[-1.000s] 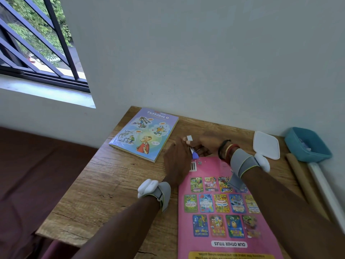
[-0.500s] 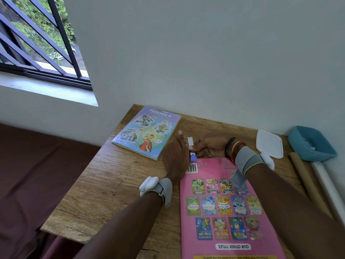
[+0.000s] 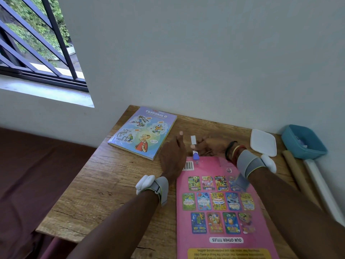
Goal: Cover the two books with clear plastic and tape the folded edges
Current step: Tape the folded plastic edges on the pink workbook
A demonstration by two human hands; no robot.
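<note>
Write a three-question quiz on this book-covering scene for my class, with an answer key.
1. True or false: the pink book lies with its back cover up.
2. Multiple choice: the tub beside the white lid is A blue; B red; C green.
3. Short answer: which of the hands pinches the small white strip?

Key: 1 true; 2 A; 3 the right hand.
</note>
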